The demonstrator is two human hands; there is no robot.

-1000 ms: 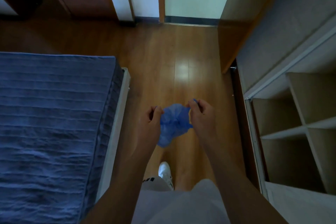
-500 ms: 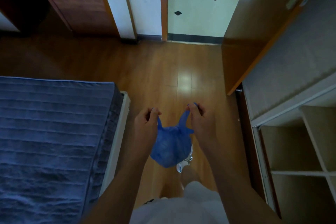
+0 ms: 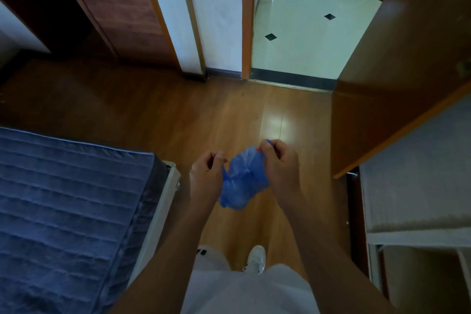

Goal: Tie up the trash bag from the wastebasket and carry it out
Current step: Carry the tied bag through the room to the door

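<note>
A small blue plastic trash bag (image 3: 243, 181) hangs between my two hands above the wooden floor, bunched and crumpled. My left hand (image 3: 207, 176) pinches one of its ends at the bag's left side. My right hand (image 3: 279, 160) grips the other end at the bag's upper right, a bit of blue plastic poking above the fingers. Both hands are closed on the bag. The wastebasket is not in view.
A bed with a blue quilted cover (image 3: 63, 211) fills the left. An open wooden door (image 3: 397, 64) and white shelving (image 3: 418, 237) stand on the right. Straight ahead a doorway opens onto white tiles (image 3: 305, 33). My white shoe (image 3: 256, 259) is on the wooden floor (image 3: 178, 120).
I have walked closer to the doorway. The bag hung stretched by its two ends half a second ago; now it is bunched up between my hands, which sit closer together.
</note>
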